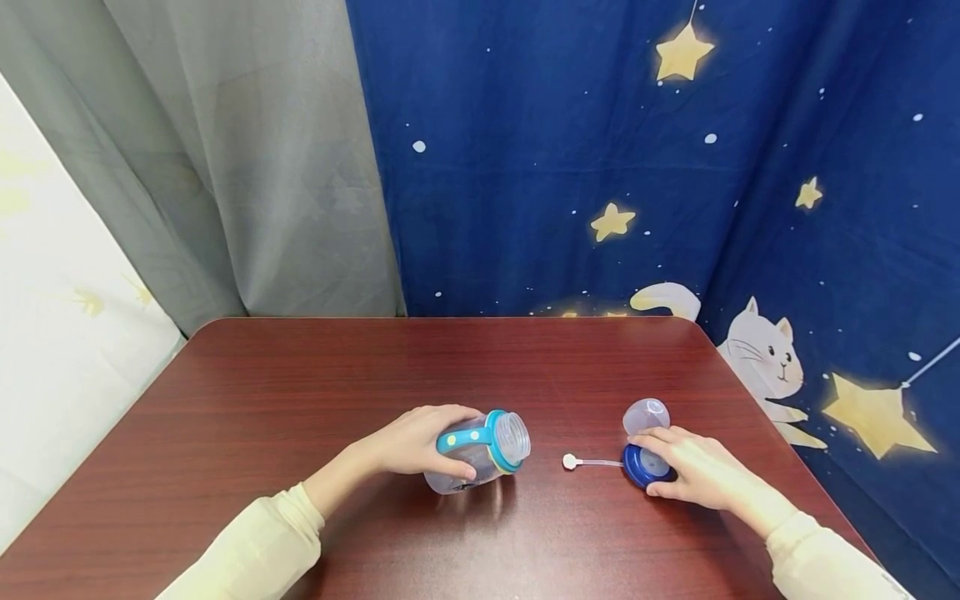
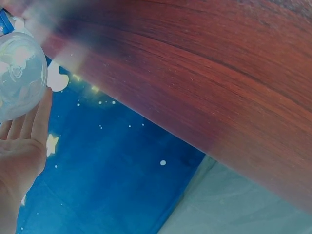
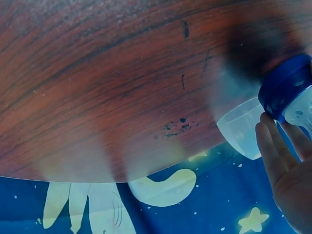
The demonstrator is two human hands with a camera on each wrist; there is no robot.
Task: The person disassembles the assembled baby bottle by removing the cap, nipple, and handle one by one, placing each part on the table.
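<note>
Tabletop [image 1: 300,375]: we trace its far edge along the foot of the grey curtain [image 1: 292,167] and the blue curtain [image 1: 525,125], with rounded far corners. All the items sit well inside the edges. We note a broad stretch of wood to the left of the bottle [image 1: 485,457], and a narrower strip between the right-hand group and the right edge.

Count: one bottle, one blue lid [image 1: 636,467], one straw [image 1: 603,462] with one white end piece [image 1: 570,462], one clear cover [image 1: 643,413]. The straw runs leftward from the lid, its end piece near the bottle mouth but apart from it. The cover is just beyond the lid; we cannot tell whether they touch.

Left grip [image 1: 417,439]: clamped on the bottle, fingers over the far side, thumb on the near side. The bottle is tipped over near the middle, its uncapped mouth facing right.

Right grip [image 1: 697,467]: closed about the lid, thumb at the near rim, fingers across the far part.
</note>
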